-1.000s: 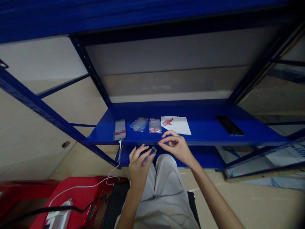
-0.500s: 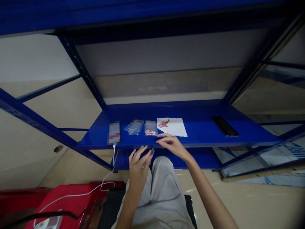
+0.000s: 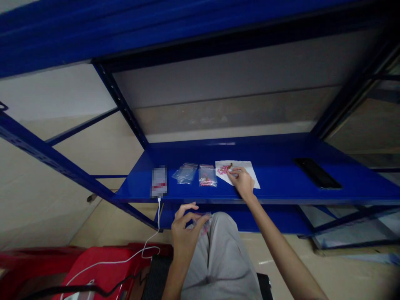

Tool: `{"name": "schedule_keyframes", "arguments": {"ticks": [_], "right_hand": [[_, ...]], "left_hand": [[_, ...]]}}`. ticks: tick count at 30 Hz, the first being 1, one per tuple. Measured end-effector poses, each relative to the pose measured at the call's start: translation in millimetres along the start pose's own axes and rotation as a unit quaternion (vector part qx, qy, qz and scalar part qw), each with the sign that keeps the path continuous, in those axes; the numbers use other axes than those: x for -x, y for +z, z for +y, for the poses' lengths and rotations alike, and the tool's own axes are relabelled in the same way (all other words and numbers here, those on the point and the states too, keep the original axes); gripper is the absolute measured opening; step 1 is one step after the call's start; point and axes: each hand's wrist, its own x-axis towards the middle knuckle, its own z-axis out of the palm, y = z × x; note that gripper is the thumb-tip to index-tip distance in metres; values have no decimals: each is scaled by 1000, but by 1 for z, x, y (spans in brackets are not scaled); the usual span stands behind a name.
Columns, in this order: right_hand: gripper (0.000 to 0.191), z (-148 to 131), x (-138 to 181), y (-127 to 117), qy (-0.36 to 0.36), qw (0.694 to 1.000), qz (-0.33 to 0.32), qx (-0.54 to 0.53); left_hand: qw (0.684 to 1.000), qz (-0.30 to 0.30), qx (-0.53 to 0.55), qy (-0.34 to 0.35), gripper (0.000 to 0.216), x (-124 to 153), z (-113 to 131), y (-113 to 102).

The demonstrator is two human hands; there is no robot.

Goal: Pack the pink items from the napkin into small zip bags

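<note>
My left hand [image 3: 186,227] is over my lap below the blue shelf [image 3: 281,183], its fingers pinched on a small clear plastic bag [image 3: 201,218] with something pink inside. My right hand [image 3: 242,181] reaches onto the shelf and rests on a white sheet of paper [image 3: 246,166]. Its fingertips touch a small heap of pink pieces [image 3: 224,168] lying on that paper; whether they grip any I cannot tell. Left of the paper lie a clear bag with pink pieces [image 3: 207,176] and a bunch of empty clear bags [image 3: 185,173].
A blurred phone-sized item [image 3: 159,181] lies at the shelf's left front with a white cable [image 3: 150,241] hanging down to a red crate [image 3: 103,266]. A black phone [image 3: 317,173] lies on the right of the shelf. Another blue shelf [image 3: 156,29] hangs close overhead.
My right hand left the bag near my lap and reached forward onto the white paper, to the pink pieces. My left hand sank slightly, still holding the bag.
</note>
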Motion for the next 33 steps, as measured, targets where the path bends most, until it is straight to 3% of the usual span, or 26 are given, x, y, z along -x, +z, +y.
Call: {"name": "schedule_keyframes", "arguments": {"ticks": [3,6,9,12,19,22,26,31,33], "right_hand": [[23,-10,4,-9,1,998,12,-55],[22,-37,21,-33,-70,981,-21,-182],[16,-72,46,-65,-200,929,-181,-253],[10,-99,65,-91,-283,891,-277,-222],[10,-117,83,-104,-354,894,-266,-67],[16,-115,87,-99,-322,908,-247,-107],[22,-108,99,-95,-185,930,-199,-247],[26,-108,125,-95,-78,897,-238,-363],[23,-110,132,-95,-47,894,-223,-385]], "left_hand": [[1000,20,12,5,14,0,-4,-3],[999,29,11,17,11,2,-8,-3],[999,17,-18,32,9,4,-10,-1],[997,6,-45,61,9,6,-10,-1],[994,-30,-24,97,19,13,-7,-3],[996,-69,25,54,22,16,3,-5],[986,-85,139,-44,23,19,19,-13],[960,-68,249,-106,31,21,30,-16],[949,-57,279,-133,27,24,34,-14]]}}
